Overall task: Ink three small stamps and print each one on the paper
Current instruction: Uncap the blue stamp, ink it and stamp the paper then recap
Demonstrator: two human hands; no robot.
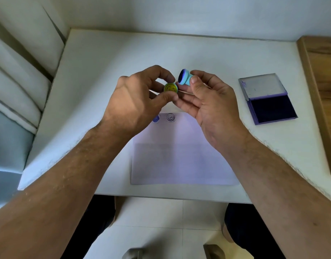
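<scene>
Both hands were raised above the white table (97,58), over its middle, just beyond the far edge of the paper (181,156).

L hand (136,98): thumb and fingers pinched a small round yellow-green stamp (171,88), its printed top facing the camera. Grip was at the rim; inked side not visible.

R hand (204,98): thumb and forefinger grasped a light-blue stamp (184,77) by its narrow end, wide end tilted up and to the left. Its dark, inked face was visible. Other R fingers were half-curled under it, holding nothing else. The two stamps were just beside each other, nearly touching; actual contact could not be told.

Paper lay flat near the front edge of the table, roughly centred. Two round prints sat near its far-left corner: a solid blue-purple one (156,118), partly hidden by the L hand, and a ring-shaped one (170,117) w/ small marks inside, too small to read. The prints were side by side, apart.

Ink pad (273,109) sat open toward the right edge of the table, lid (262,86) folded back on the far side, dark purple pad exposed. Well apart from paper and hands.

Wooden board (322,94) ran along the table's right edge.
</scene>
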